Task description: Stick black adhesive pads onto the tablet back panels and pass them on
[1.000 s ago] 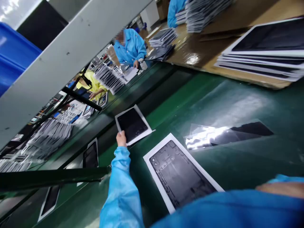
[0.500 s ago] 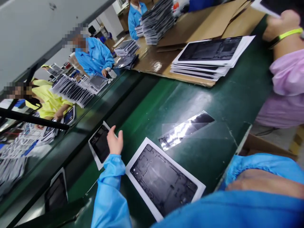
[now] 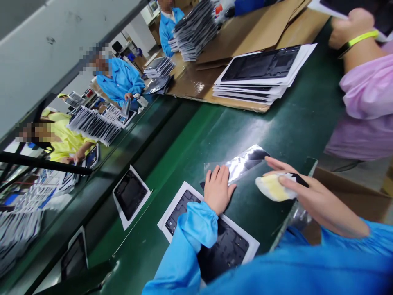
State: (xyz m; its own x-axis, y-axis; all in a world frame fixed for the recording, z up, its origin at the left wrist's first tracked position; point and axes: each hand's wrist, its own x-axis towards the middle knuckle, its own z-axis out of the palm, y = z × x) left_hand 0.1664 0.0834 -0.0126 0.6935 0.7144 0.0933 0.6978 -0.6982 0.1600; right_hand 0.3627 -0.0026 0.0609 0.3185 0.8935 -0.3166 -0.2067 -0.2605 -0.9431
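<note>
My left hand (image 3: 218, 189) lies flat with its fingers stretched over the near-left end of a shiny transparent film strip (image 3: 245, 162) on the green work surface (image 3: 239, 207). My right hand (image 3: 302, 184) is closed around a wadded white-and-yellow cloth (image 3: 274, 187), just right of the strip; a small dark piece shows beside the cloth, its kind unclear. Below my left sleeve, a black tablet-like frame panel (image 3: 229, 250) rests on white paper, partly covered by my arm. Another black panel on white paper (image 3: 130, 194) lies to the left.
A stack of black panels with white sheets (image 3: 260, 69) sits on cardboard (image 3: 202, 84) at the back. A co-worker in a pink sleeve (image 3: 364, 94) holds a panel at right. Others in blue (image 3: 118, 80) and yellow (image 3: 66, 137) work across the line beside tall stacks (image 3: 95, 125).
My left hand has moved right, from beside the left panel onto the film strip. My right hand has come into view with the cloth. The left panel appears slightly lower.
</note>
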